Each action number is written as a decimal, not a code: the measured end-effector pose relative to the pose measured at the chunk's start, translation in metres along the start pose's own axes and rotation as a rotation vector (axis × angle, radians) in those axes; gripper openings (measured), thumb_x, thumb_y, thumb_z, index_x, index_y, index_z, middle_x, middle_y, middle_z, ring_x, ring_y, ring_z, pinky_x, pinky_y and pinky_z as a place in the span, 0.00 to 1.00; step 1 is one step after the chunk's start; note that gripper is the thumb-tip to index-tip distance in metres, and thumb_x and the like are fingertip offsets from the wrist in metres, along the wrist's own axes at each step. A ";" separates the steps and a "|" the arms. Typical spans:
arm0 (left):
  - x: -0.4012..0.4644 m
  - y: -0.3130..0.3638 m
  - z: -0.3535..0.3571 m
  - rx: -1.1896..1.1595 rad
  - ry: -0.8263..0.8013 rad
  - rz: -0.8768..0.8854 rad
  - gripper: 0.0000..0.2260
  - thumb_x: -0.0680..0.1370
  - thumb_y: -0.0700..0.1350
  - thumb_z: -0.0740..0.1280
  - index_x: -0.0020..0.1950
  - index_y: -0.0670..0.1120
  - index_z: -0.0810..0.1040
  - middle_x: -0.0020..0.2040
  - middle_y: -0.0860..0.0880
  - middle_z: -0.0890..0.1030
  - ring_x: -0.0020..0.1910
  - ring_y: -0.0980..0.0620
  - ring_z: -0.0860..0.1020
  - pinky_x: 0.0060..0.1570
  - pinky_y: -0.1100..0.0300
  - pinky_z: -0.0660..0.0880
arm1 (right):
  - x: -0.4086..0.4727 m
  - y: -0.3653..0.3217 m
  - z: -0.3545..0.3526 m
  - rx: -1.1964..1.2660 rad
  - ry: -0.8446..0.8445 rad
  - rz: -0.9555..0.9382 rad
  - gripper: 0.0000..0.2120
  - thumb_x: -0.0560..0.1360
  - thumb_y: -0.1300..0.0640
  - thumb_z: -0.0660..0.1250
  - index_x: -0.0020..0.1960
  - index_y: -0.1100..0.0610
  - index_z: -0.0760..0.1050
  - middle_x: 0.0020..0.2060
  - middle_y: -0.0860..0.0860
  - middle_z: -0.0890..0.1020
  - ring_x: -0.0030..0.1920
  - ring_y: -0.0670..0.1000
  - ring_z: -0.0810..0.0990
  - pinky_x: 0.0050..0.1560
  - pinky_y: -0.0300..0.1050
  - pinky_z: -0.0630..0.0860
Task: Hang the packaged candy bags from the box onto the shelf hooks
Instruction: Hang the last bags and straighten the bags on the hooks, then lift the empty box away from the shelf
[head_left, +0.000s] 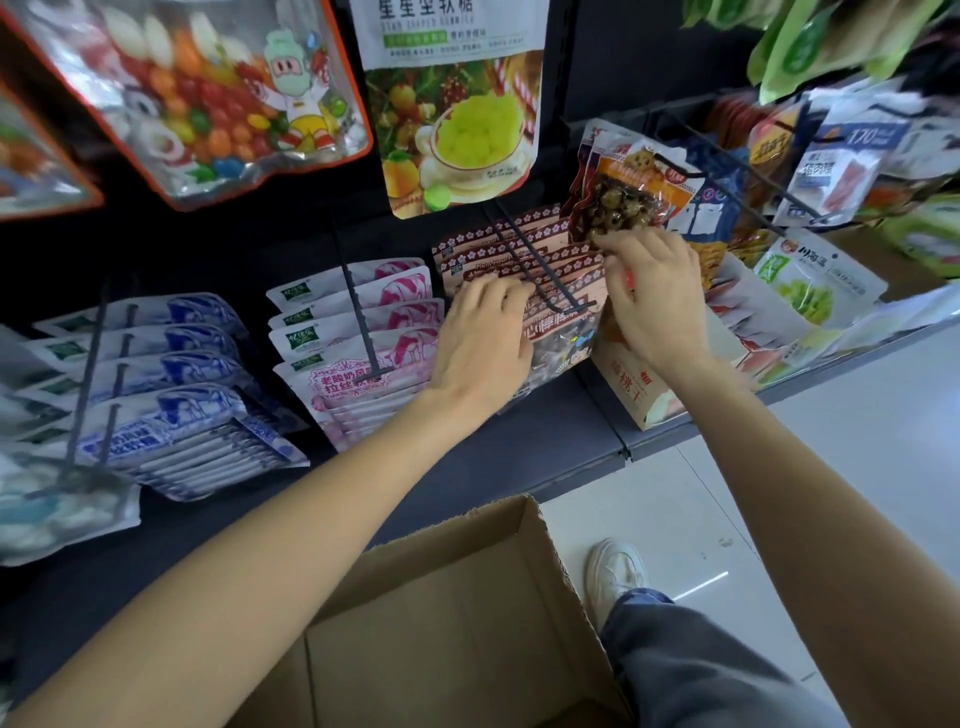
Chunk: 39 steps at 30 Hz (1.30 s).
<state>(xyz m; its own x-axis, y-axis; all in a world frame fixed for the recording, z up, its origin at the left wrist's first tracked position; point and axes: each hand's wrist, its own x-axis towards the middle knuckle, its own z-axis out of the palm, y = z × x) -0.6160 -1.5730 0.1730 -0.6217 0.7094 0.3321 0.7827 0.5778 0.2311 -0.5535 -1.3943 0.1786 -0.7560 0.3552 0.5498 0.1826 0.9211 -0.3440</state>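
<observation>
A row of brown candy bags (524, 249) with a flower-pattern top hangs on a black double hook (540, 270) in the middle of the shelf. My left hand (480, 338) grips the left side of the front bag (563, 332) of that row. My right hand (654, 296) holds the same bag's right upper edge at the hook's tip. The open cardboard box (467, 613) stands on the floor below my arms; what lies in it is hidden.
Pink bags (358, 332) and blue bags (171, 374) hang on hooks to the left. Bigger candy bags (452, 104) hang above. Brown snack packs (623, 192) and a carton of packets (644, 384) crowd the right. My shoe (615, 571) rests on the tiled floor.
</observation>
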 end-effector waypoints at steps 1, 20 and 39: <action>-0.017 0.005 -0.006 -0.058 0.061 0.022 0.19 0.76 0.42 0.61 0.68 0.43 0.70 0.64 0.47 0.73 0.67 0.48 0.67 0.67 0.54 0.65 | -0.012 -0.009 -0.012 0.024 0.067 0.018 0.15 0.81 0.56 0.54 0.60 0.55 0.77 0.55 0.52 0.81 0.59 0.56 0.74 0.61 0.51 0.65; -0.396 -0.128 -0.070 -0.276 -0.192 -0.724 0.15 0.77 0.43 0.66 0.63 0.50 0.74 0.58 0.51 0.78 0.58 0.51 0.76 0.56 0.54 0.73 | -0.315 -0.215 0.010 0.232 -0.834 0.032 0.14 0.78 0.49 0.64 0.62 0.52 0.74 0.51 0.48 0.82 0.53 0.49 0.78 0.56 0.46 0.76; -0.372 -0.092 0.008 -0.326 -0.585 -0.871 0.33 0.75 0.40 0.66 0.77 0.51 0.57 0.60 0.42 0.74 0.54 0.42 0.76 0.54 0.53 0.74 | -0.377 -0.170 0.006 0.053 -0.768 0.424 0.09 0.76 0.56 0.65 0.55 0.57 0.79 0.48 0.53 0.81 0.50 0.55 0.78 0.52 0.49 0.75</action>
<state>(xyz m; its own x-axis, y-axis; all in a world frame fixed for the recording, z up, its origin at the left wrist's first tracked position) -0.4570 -1.8876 0.0210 -0.8147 0.2416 -0.5272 -0.0147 0.9002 0.4353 -0.3030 -1.6862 0.0252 -0.8485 0.4426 -0.2901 0.5291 0.7206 -0.4481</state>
